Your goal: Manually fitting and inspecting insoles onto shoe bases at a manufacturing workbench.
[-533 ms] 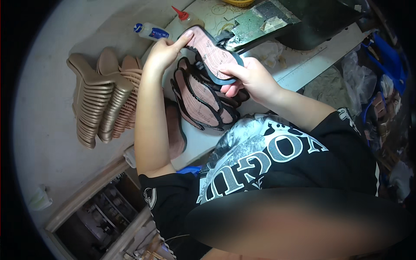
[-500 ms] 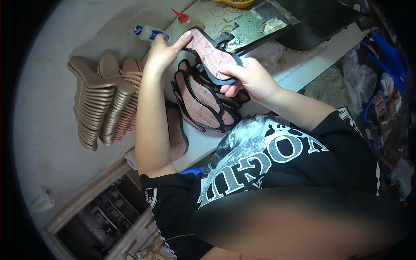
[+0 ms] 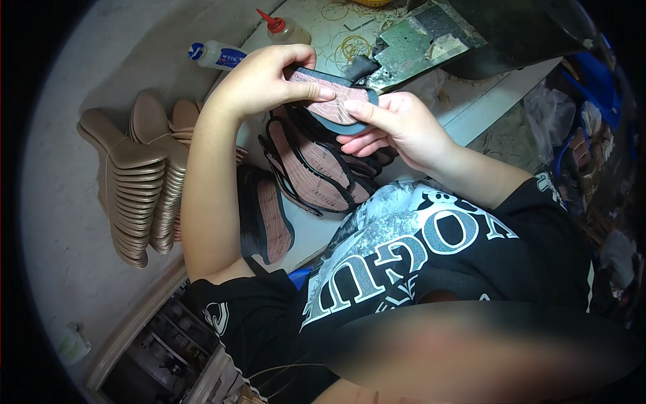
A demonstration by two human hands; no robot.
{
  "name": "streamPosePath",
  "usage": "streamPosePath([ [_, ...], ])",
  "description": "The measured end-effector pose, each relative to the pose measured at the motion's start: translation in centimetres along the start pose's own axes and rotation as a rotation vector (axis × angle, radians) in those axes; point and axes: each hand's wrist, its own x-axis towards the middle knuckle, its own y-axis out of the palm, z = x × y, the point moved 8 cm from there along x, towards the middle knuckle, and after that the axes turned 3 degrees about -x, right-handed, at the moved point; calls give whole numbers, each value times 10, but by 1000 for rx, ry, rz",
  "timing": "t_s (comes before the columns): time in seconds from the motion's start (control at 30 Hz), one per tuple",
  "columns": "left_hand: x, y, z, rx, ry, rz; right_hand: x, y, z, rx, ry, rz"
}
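Note:
My left hand (image 3: 272, 84) and my right hand (image 3: 402, 124) both grip a shoe insole (image 3: 324, 108) with a pink patterned face and black edging. Its pink face is turned up toward me, and part of it is hidden under my left hand. Both thumbs press on the pink face, close to each other, while my right fingers curl under the rounded end. Just below it on the table lies a pile of similar black-edged pink insoles (image 3: 311, 161). One more pink insole (image 3: 276, 219) rests beside my left forearm.
Left of my arm stand stacks of bronze-coloured insoles (image 3: 138, 195). Beyond my hands are a white bottle (image 3: 219, 55), a red-tipped squeeze bottle (image 3: 286, 30) and a worn green metal plate (image 3: 427, 44). Clear plastic bags (image 3: 552, 118) hang at the right, and an open drawer (image 3: 145, 357) is at lower left.
My left hand has slid from the far end of the insole toward its middle, bringing its thumb close to my right thumb. The right hand keeps its grip on the rounded end.

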Motion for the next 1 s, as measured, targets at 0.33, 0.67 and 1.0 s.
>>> streamPosePath([
  [0.33,-34,12,-16,110,-101,-138,3,-3,2,-18,1,-15],
  [0.67,-45,45,5,-222,-269,-208,1,-6,9,-64,-23,1],
  [1.0,-49,61,3,-552,-422,-234,-1,-10,14,-96,-46,37],
])
